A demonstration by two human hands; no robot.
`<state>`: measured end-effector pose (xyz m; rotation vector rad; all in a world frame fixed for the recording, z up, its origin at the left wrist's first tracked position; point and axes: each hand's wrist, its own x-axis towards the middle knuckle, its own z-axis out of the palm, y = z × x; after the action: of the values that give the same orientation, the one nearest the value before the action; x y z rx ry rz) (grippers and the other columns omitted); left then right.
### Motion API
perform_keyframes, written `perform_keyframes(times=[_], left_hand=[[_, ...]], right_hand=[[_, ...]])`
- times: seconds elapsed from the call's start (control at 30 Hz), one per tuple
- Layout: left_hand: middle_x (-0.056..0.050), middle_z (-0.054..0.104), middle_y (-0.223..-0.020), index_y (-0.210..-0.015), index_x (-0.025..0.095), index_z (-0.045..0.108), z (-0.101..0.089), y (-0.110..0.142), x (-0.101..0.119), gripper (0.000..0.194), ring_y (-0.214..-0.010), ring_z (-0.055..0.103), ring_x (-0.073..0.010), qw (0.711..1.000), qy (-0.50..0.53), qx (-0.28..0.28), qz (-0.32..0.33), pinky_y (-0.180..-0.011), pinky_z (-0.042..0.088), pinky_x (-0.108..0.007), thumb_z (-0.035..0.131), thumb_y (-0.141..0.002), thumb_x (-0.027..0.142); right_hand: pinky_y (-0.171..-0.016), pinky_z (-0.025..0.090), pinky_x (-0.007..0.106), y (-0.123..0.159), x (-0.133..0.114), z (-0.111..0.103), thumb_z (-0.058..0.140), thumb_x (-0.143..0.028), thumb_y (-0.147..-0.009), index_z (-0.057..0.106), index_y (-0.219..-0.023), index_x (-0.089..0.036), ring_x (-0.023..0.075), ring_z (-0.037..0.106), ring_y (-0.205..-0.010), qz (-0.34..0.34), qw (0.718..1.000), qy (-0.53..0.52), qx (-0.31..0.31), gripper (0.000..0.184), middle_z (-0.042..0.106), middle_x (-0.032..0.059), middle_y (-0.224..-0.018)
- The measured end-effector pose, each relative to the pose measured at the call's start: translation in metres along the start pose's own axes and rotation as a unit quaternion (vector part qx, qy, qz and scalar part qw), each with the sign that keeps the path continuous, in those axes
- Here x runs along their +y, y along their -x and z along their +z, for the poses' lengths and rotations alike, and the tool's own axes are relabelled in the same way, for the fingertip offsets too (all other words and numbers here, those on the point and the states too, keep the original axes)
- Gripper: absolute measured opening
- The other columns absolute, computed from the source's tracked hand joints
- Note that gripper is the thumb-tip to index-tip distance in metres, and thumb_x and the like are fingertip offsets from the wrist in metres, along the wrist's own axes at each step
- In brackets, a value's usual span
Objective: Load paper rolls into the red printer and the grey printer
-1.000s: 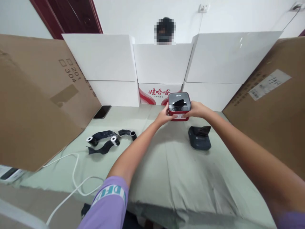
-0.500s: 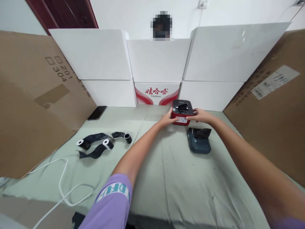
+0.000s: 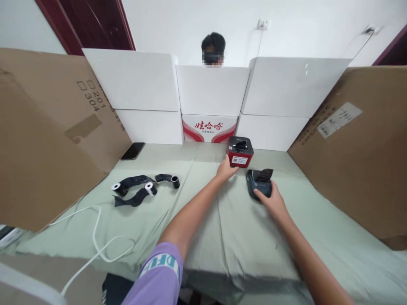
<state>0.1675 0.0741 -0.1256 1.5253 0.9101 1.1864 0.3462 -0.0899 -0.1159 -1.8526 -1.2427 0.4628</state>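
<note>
A red thermal printer [image 3: 241, 153] with a black top and a white label stands near the back boxes, black paper sticking out of its slot. My left hand [image 3: 226, 169] is at its lower left corner, fingers along the side and thumb across the front. Nearer to me is a dark blue portable printer [image 3: 254, 182], a black paper strip rising from its top. My right hand [image 3: 271, 200] grips it from the front right, thumb on its front edge and fingers hidden behind its right side.
Several partly unrolled black paper rolls [image 3: 151, 189] lie on the left of the green cloth [image 3: 203, 212]. Behind them is a phone [image 3: 133, 151]. A white cable [image 3: 97, 237] curls near the front left. Cardboard [image 3: 352, 161] and white boxes [image 3: 213, 91] wall the sides and back; a person [image 3: 213, 47] is beyond.
My right hand has left the red printer and come toward me to take hold of the dark blue printer. My left hand stays at the red printer, its thumb now lower. The view has shifted slightly.
</note>
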Motion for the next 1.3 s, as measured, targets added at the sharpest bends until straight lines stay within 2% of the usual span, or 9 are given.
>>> perform_keyframes(times=[0.07, 0.17, 0.3, 0.4, 0.5, 0.67, 0.83, 1.1, 1.3], left_hand=[[-0.025, 0.050, -0.149, -0.152, 0.011, 0.035, 0.003, 0.006, 0.005, 0.101, -0.140, 0.044, -0.0441, 0.994, -0.099, 0.011, -0.033, -0.116, 0.032, -0.055, 0.082, -0.065, 0.030], [-0.021, 0.046, -0.154, -0.155, 0.012, 0.031, 0.000, 0.018, 0.009, 0.098, -0.141, 0.045, -0.0384, 0.983, -0.176, -0.006, -0.048, -0.117, 0.035, -0.048, 0.077, -0.070, 0.028], [-0.014, 0.043, -0.158, -0.155, 0.017, 0.037, -0.014, 0.037, 0.017, 0.083, -0.146, 0.042, -0.0309, 0.984, -0.169, -0.023, -0.057, -0.121, 0.033, -0.042, 0.068, -0.080, 0.030], [-0.014, 0.045, -0.156, -0.151, 0.013, 0.044, -0.032, 0.056, 0.024, 0.066, -0.146, 0.043, -0.0265, 0.993, -0.100, -0.020, -0.057, -0.122, 0.032, -0.040, 0.054, -0.091, 0.039], [-0.014, 0.049, -0.153, -0.147, 0.010, 0.050, -0.058, 0.080, 0.028, 0.063, -0.145, 0.045, -0.0231, 0.998, -0.042, -0.008, -0.036, -0.124, 0.030, -0.037, 0.044, -0.096, 0.046], [-0.011, 0.044, -0.157, -0.149, 0.011, 0.047, -0.104, 0.106, 0.025, 0.062, -0.149, 0.039, -0.0234, 0.995, -0.080, 0.055, -0.032, -0.126, 0.025, -0.039, 0.044, -0.096, 0.043], [-0.010, 0.040, -0.159, -0.152, 0.012, 0.043, -0.124, 0.109, 0.019, 0.060, -0.150, 0.036, -0.0231, 0.990, -0.132, 0.019, -0.054, -0.127, 0.022, -0.039, 0.040, -0.098, 0.040], [-0.011, 0.030, -0.163, -0.155, 0.009, 0.035, -0.124, 0.113, 0.029, 0.062, -0.154, 0.027, -0.0209, 0.974, -0.205, -0.053, -0.084, -0.129, 0.016, -0.037, 0.034, -0.098, 0.035], [-0.009, 0.036, -0.161, -0.153, 0.009, 0.039, -0.128, 0.108, 0.031, 0.059, -0.152, 0.032, -0.0192, 0.959, -0.266, -0.072, -0.070, -0.129, 0.010, -0.038, 0.025, -0.099, 0.029]], right_hand=[[-0.111, 0.037, 0.057, 0.002, -0.005, 0.011, 0.076, -0.061, -0.060, 0.036, -0.148, -0.012, 0.0440, 0.046, -0.133, -0.036, 0.997, 0.054, 0.039, 0.108, 0.050, 0.0256, -0.144], [-0.108, 0.037, 0.058, 0.002, -0.008, 0.019, 0.075, -0.058, -0.058, 0.037, -0.146, -0.008, 0.0450, 0.048, -0.128, -0.065, 0.990, 0.093, 0.086, 0.108, 0.054, 0.0261, -0.135], [-0.106, 0.040, 0.055, 0.010, -0.016, 0.022, 0.074, -0.052, -0.059, 0.041, -0.142, -0.011, 0.0414, 0.049, -0.125, -0.091, 0.986, 0.082, 0.109, 0.099, 0.056, 0.0225, -0.132], [-0.104, 0.042, 0.052, 0.023, -0.039, 0.032, 0.075, -0.052, -0.062, 0.042, -0.141, -0.016, 0.0382, 0.051, -0.123, -0.123, 0.988, 0.037, 0.090, 0.093, 0.056, 0.0190, -0.132], [-0.104, 0.042, 0.051, 0.036, -0.075, 0.060, 0.077, -0.053, -0.062, 0.041, -0.143, -0.019, 0.0368, 0.051, -0.122, -0.153, 0.987, -0.007, 0.052, 0.095, 0.056, 0.0170, -0.132], [-0.105, 0.039, 0.053, 0.058, -0.121, 0.120, 0.077, -0.052, -0.064, 0.035, -0.149, -0.016, 0.0385, 0.043, -0.125, -0.155, 0.988, -0.018, 0.007, 0.102, 0.050, 0.0191, -0.131], [-0.105, 0.038, 0.054, 0.066, -0.115, 0.145, 0.075, -0.052, -0.067, 0.033, -0.150, -0.016, 0.0379, 0.043, -0.121, -0.136, 0.991, -0.011, 0.004, 0.100, 0.048, 0.0192, -0.127], [-0.101, 0.040, 0.054, 0.066, -0.103, 0.144, 0.075, -0.060, -0.064, 0.033, -0.151, -0.015, 0.0364, 0.048, -0.111, -0.134, 0.989, 0.054, -0.005, 0.107, 0.047, 0.0150, -0.116], [-0.099, 0.041, 0.054, 0.070, -0.107, 0.144, 0.075, -0.065, -0.063, 0.028, -0.154, -0.012, 0.0361, 0.049, -0.107, -0.134, 0.986, 0.097, -0.028, 0.115, 0.044, 0.0137, -0.113]])
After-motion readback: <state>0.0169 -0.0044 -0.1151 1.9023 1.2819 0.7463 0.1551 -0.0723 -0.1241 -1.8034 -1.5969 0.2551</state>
